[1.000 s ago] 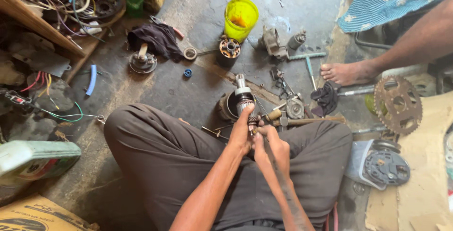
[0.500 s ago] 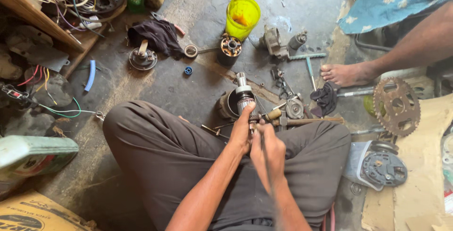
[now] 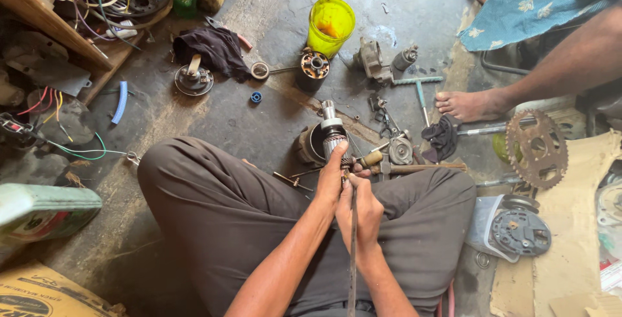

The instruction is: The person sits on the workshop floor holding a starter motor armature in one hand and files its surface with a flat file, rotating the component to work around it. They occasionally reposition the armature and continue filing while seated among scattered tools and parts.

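Left hand: my left hand [image 3: 332, 181] is in the centre of the frame, its grip closed around the lower part of the motor armature [image 3: 333, 137].
Right hand: my right hand [image 3: 360, 210] is just below and right of the left one, its grip closed on a thin dark rod [image 3: 353, 259] whose tip meets the armature near my fingers.
Armature place: it stands nearly upright over the floor [image 3: 259, 116], between my knees, with its shaft pointing to the top of the frame; a round metal housing [image 3: 311, 143] is just beside it on the left.
Risk of slip: I judge that the rod tip can jump off the armature if I push too hard, and then it goes into the fingers of my left hand, which are touching that place.
Risk of damage: the copper windings look thin; a scrape at a wrong angle could cut them.
Risk of tipping: only one hand holds the armature, so a side push could tilt it against the housing.
Loose parts: a hammer [image 3: 414, 168] and small metal parts lie right of centre, near my knee; a sudden move of my leg could scatter them.
Other person: a bare foot [image 3: 470, 104] rests at the right, near a T-handle wrench [image 3: 420, 84]; a part that flies could reach it.
Yellow cup: the yellow cup [image 3: 331, 25] at the top centre is well apart, so I see little danger there.
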A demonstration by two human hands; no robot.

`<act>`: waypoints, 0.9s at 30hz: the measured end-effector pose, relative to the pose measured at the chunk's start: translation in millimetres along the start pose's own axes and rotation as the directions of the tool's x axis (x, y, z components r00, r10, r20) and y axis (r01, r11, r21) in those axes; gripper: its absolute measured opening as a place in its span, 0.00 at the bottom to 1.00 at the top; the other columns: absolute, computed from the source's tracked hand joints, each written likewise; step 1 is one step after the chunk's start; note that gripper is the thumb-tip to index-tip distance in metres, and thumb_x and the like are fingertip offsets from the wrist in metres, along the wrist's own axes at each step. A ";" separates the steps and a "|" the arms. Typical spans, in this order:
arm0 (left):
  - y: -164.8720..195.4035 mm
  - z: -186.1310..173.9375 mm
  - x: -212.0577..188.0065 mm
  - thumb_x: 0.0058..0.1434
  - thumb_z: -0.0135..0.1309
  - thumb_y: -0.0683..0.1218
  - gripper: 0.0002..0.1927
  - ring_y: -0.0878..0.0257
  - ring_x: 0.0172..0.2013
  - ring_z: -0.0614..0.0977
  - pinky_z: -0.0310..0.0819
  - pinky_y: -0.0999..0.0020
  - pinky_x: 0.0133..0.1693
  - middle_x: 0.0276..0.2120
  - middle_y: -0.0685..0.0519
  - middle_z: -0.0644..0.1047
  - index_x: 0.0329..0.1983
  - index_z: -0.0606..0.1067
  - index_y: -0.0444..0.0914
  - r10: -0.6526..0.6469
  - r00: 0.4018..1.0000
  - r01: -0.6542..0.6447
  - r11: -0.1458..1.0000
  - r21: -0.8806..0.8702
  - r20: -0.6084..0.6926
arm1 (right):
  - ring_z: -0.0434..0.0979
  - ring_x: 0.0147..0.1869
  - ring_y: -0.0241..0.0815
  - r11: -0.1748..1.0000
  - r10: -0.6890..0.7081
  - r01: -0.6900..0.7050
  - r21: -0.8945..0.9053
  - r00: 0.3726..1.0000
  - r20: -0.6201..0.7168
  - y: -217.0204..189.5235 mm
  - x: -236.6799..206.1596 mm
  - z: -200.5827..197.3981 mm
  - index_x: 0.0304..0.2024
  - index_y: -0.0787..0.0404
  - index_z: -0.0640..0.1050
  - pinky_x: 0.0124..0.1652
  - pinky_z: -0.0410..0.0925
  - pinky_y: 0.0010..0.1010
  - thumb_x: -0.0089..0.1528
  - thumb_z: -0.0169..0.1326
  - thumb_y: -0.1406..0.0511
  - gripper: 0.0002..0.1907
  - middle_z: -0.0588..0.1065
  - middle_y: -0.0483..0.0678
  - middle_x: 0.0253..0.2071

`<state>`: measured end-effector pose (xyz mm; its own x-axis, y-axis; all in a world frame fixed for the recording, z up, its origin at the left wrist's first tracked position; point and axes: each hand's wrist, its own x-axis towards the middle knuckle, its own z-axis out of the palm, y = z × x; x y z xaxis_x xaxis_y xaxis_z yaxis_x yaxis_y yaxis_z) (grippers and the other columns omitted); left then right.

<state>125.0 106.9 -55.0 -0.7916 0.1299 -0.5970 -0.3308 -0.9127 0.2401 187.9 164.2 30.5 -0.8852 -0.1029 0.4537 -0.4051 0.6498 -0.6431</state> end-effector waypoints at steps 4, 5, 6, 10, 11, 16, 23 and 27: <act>0.7 2.0 -3.6 0.57 0.62 0.65 0.29 0.54 0.29 0.85 0.81 0.64 0.33 0.26 0.48 0.78 0.34 0.74 0.33 0.014 1.000 -0.014 1.000 -0.007 -0.015 | 0.84 0.45 0.62 1.000 0.002 -0.002 -0.022 1.000 -0.005 0.1 -2.0 1.7 0.45 0.68 0.75 0.40 0.76 0.42 0.65 0.54 0.73 0.06 0.80 0.64 0.40; 0.9 2.5 -4.2 0.57 0.62 0.65 0.29 0.55 0.29 0.85 0.81 0.65 0.33 0.26 0.48 0.78 0.34 0.74 0.33 0.018 1.000 -0.017 1.000 0.007 -0.016 | 0.83 0.44 0.63 0.999 -0.004 0.004 -0.042 1.000 -0.006 0.2 -2.3 2.2 0.45 0.68 0.75 0.40 0.75 0.43 0.65 0.54 0.73 0.06 0.80 0.64 0.39; 1.3 2.4 -5.0 0.56 0.61 0.65 0.29 0.55 0.29 0.85 0.81 0.65 0.33 0.26 0.47 0.78 0.34 0.75 0.33 0.022 1.000 -0.022 1.000 0.022 -0.018 | 0.83 0.43 0.63 0.998 -0.009 0.009 -0.061 1.000 -0.006 0.1 -2.9 3.1 0.45 0.68 0.75 0.39 0.74 0.44 0.65 0.54 0.73 0.06 0.80 0.64 0.38; 1.1 2.7 -5.8 0.56 0.61 0.65 0.29 0.55 0.30 0.85 0.81 0.65 0.34 0.27 0.47 0.78 0.33 0.74 0.32 0.024 0.999 -0.024 1.000 0.010 -0.023 | 0.83 0.42 0.63 0.999 0.010 -0.012 -0.051 1.000 -0.030 0.9 -4.7 6.2 0.44 0.67 0.75 0.38 0.74 0.45 0.65 0.54 0.72 0.06 0.80 0.64 0.37; 1.0 3.1 -5.4 0.56 0.62 0.65 0.30 0.54 0.30 0.85 0.81 0.64 0.35 0.27 0.46 0.78 0.33 0.73 0.32 0.025 0.999 -0.025 1.000 -0.004 -0.020 | 0.83 0.42 0.64 0.998 0.009 -0.010 -0.060 1.000 -0.022 1.7 -4.7 6.7 0.45 0.67 0.75 0.38 0.74 0.45 0.65 0.54 0.72 0.06 0.80 0.64 0.37; 0.0 4.5 -5.0 0.57 0.61 0.65 0.30 0.54 0.30 0.84 0.81 0.64 0.35 0.27 0.46 0.78 0.33 0.73 0.32 0.036 0.999 -0.037 0.999 -0.016 -0.015 | 0.82 0.44 0.65 0.995 -0.023 0.021 -0.101 1.000 -0.013 4.8 -6.2 7.6 0.47 0.68 0.75 0.40 0.74 0.46 0.65 0.53 0.72 0.08 0.79 0.65 0.38; -4.6 -2.9 -0.7 0.57 0.61 0.65 0.28 0.57 0.28 0.84 0.81 0.65 0.33 0.25 0.47 0.78 0.33 0.73 0.34 0.013 1.000 -0.012 0.998 -0.057 0.022 | 0.84 0.42 0.61 0.992 0.114 -0.112 -0.052 0.993 0.041 -4.1 -0.5 2.6 0.45 0.67 0.74 0.39 0.74 0.44 0.65 0.53 0.69 0.07 0.80 0.63 0.38; -7.9 -10.6 1.3 0.62 0.63 0.67 0.27 0.69 0.18 0.72 0.65 0.75 0.19 0.24 0.54 0.76 0.35 0.76 0.38 0.072 0.996 -0.070 0.997 -0.022 0.061 | 0.86 0.36 0.57 0.944 0.328 -0.326 -0.050 0.912 0.244 -2.0 19.7 -13.7 0.45 0.65 0.73 0.35 0.74 0.42 0.65 0.52 0.66 0.09 0.81 0.60 0.31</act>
<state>132.1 110.2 -65.8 -0.8429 0.0875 -0.5309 -0.2628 -0.9280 0.2643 174.4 171.2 49.3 -0.9966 -0.0643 0.0522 -0.0821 0.6846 -0.7243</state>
